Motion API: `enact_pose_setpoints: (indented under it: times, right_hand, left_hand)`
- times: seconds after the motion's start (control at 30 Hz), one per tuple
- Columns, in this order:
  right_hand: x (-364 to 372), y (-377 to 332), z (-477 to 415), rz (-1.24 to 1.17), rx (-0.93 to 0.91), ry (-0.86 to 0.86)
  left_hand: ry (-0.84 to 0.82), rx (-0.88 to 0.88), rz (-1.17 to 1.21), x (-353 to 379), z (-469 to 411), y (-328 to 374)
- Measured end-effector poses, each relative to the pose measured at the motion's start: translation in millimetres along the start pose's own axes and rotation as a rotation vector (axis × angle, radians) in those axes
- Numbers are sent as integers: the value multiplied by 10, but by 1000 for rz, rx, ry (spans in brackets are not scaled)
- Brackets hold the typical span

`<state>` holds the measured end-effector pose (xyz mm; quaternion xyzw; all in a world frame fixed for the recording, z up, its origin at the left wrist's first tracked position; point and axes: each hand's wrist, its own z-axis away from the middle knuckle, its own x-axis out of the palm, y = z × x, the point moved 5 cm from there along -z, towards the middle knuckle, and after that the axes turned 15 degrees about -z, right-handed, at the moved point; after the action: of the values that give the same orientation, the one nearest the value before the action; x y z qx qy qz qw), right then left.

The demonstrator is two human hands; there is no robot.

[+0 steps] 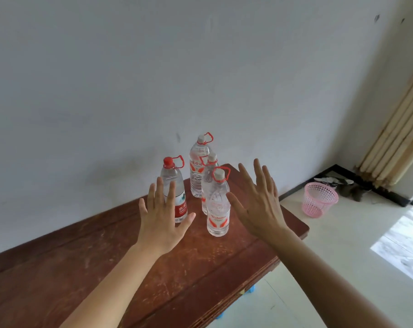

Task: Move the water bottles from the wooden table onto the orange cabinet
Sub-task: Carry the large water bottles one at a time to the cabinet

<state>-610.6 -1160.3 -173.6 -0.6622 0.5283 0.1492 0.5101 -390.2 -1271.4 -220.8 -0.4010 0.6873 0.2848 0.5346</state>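
Wooden table [82, 268] is shown carrying four water bottles [218, 209], upright near its far right corner. Left hand [162, 218] and right hand [257, 204] are held before them, fingers spread, nothing gripped. A first reach is judged in hand; next, bottles must be clasped and lifted.

Both bare forearms reach forward, hands raised with backs to the camera. The left hand [161, 214] and right hand [259, 202] spread straight fingers, holding nothing.
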Motion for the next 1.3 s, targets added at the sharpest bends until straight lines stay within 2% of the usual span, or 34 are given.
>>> enact_pose_setpoints:
  times: [0.17, 0.37, 0.5, 0.6, 0.7, 0.8, 0.9, 1.07, 1.17, 1.3]
  right_hand:
    - [512, 303, -576, -74, 21, -99]
    - [1147, 649, -1144, -141, -85, -244]
    - [1171, 925, -1339, -268, -273, -147]
    - [1011, 1274, -1406, -372, -304, -117]
    - [817, 1945, -1427, -498, -131, -50]
    - [707, 2734, -1391, -588, 165, -45]
    - [679, 3325, -1228, -627, 390, -97]
    - [865, 3925, -941, -578, 689, -168]
    - [962, 4113, -822, -475, 732, -255]
    - [990, 3804, -880, -442, 520, -460]
  left_hand:
    - [-122, 6, 31, 558, -387, 44]
    - [-267, -41, -3, 1103, -627, 181]
    - [-420, -69, -46, 1495, -718, 511]
    - [-481, -19, -39, 1741, -887, 906]
    - [-464, -2, 130, 1977, -1100, 1414]
    - [-393, -5, 262, 2207, -1347, 1810]
    - [-351, 38, 157, 2358, -1607, 2071]
    - [-417, 107, -49, 2484, -1724, 2294]
    - [-443, 170, -178, 2498, -1721, 2388]
    - [-441, 179, -242, 2515, -1596, 2437]
